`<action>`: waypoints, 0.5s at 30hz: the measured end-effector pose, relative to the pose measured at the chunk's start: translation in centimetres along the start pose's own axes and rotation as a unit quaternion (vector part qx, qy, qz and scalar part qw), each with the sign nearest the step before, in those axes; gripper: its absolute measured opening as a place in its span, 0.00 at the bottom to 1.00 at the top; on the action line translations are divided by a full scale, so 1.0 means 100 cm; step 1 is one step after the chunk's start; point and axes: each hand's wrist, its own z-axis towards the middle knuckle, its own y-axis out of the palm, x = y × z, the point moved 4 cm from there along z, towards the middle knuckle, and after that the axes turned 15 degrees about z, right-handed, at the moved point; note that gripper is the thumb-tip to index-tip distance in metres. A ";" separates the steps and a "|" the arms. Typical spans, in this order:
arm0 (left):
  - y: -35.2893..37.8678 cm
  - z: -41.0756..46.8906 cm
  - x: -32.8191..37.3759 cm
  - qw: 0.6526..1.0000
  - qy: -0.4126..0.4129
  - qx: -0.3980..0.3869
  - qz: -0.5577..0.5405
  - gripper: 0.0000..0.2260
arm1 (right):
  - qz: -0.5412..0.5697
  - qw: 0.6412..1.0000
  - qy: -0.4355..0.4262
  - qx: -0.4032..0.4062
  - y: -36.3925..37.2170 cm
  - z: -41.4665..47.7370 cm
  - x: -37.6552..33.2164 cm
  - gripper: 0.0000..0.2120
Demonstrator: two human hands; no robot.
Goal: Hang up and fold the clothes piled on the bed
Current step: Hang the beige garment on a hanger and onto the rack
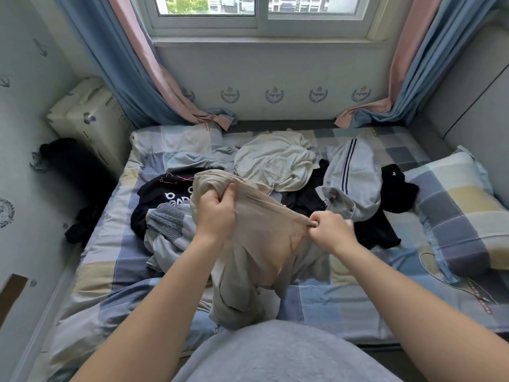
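Closest in, a grey-clad torso (pixel 281 354) fills the bottom edge, and two bare forearms reach forward from it over the bed (pixel 344 307) with its checked cover. The left hand (pixel 216 216) has its fingers curled tight around a bunched part of a beige garment (pixel 264 244). The right hand (pixel 333 231) pinches an edge of the same garment between clamped fingers. The cloth is pulled taut between the hands, and the rest hangs down onto the cover near the torso.

Beyond the hands the rest of the pile lies on the bed. A grey-blue ribbed garment (pixel 168 219) rests on a black shirt with white print (pixel 162 193) at the left. A cream garment (pixel 275 161) is in the middle and a pale grey one with dark stripes (pixel 355 172) to its right. A black piece (pixel 396 188) lies just beside a checked pillow (pixel 451 210).

Farther back, a cream suitcase (pixel 85 117) stands at the left, and blue-and-pink curtains (pixel 124 64) frame the window (pixel 259 12).
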 end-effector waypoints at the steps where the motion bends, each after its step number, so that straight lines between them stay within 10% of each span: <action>1: -0.001 0.000 -0.003 1.000 -0.004 0.009 0.008 0.13 | -0.022 1.000 0.006 0.003 -0.007 0.006 0.002 0.08; 6: -0.013 0.003 -0.009 0.995 -0.017 0.086 0.053 0.13 | 0.119 0.992 -0.026 -0.007 -0.036 0.037 0.015 0.06; 10: -0.032 0.017 -0.015 0.990 -0.045 0.113 0.075 0.13 | 0.399 0.916 0.016 -0.039 -0.043 0.039 0.044 0.04; 15: -0.013 0.012 -0.015 0.996 -0.054 0.022 0.067 0.13 | 0.355 0.930 0.076 0.061 -0.044 0.053 0.076 0.09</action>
